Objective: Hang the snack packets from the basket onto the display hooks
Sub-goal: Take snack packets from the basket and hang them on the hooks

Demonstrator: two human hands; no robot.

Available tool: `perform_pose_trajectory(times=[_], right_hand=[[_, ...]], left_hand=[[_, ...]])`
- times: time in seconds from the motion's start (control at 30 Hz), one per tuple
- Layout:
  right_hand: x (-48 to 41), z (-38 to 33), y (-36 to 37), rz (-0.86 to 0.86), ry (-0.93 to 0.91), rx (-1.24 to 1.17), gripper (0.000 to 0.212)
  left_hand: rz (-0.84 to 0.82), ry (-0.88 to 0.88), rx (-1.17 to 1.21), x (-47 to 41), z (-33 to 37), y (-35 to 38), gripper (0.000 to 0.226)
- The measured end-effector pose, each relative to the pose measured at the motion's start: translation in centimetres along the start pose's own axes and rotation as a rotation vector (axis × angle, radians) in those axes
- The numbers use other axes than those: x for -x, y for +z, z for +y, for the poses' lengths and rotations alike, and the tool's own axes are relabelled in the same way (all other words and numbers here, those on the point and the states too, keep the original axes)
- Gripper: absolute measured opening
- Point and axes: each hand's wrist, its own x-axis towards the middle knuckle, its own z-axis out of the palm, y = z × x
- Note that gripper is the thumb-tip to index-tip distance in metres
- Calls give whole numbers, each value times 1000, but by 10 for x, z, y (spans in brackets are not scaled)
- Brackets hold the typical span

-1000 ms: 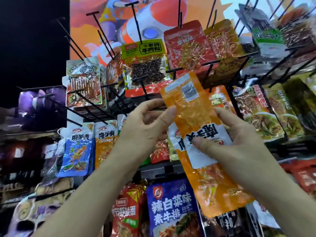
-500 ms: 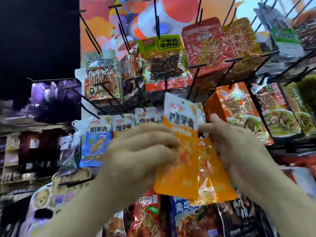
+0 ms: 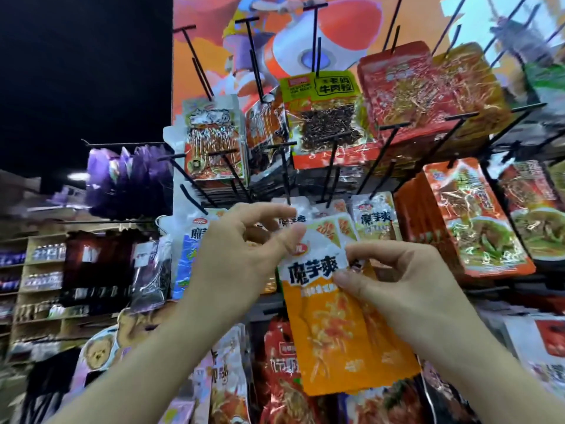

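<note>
An orange snack packet [image 3: 339,328] with a white top and black lettering hangs upright in front of the display rack. My left hand [image 3: 244,255] pinches its top left corner with thumb and fingers. My right hand [image 3: 394,280] pinches its right edge just below the white top. The packet's top sits just under a black display hook [image 3: 331,175] that sticks out toward me. Matching white-topped packets [image 3: 374,218] hang on hooks right behind it. The basket is out of view.
Rows of black hooks carry other packets: a yellow-topped one [image 3: 324,117], red ones [image 3: 400,90], orange ones [image 3: 477,218]. Blue packets [image 3: 191,255] hang at left, red packets [image 3: 284,371] below. Shelves [image 3: 39,276] stand far left.
The orange packet turned from upside down with its back showing to upright with its front toward me. Both hands shifted their grip to its top and brought it under the hook.
</note>
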Motion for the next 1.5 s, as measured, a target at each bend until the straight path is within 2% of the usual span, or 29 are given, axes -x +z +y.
perform_pose_trajectory(times=[0.17,0.23,0.37,0.47,0.53,0.6,0.8,1.0,1.2,1.37,1.5], right_hand=[[2,2,7,-75,-104,152,19],[4,2,10,-81,-128,206,24],[7,-3,20,-103,-147,252,25],[3,-9,26,-93,-132,181,11],[-2,-13,29,-58,-124,134,12],[-11,-14,32,-18,-144,135,16],[-20,-18,44,-24,-157,110,18],[-26,-19,52,-37,-118,59,17],[-43,-20,63,-14,-130,-33,18],[-69,-23,75,-150,-15,53,21],[-77,-26,80,-252,39,27,24]], left_hand=[[-155,-274,209,-3,-11,-6,23],[-189,-306,211,1,-14,-11,24],[-191,-301,181,1,-21,-21,17],[-11,-196,114,-18,-29,-33,9],[117,-121,49,-43,-35,-47,15],[160,-77,-16,-68,-39,-57,17],[166,-43,-203,-101,-54,-55,3],[40,-55,-275,-110,-49,-53,2],[31,-254,-69,-111,-50,-46,8],[32,-564,326,-107,-58,-40,9],[16,-627,464,-107,-57,-37,18]])
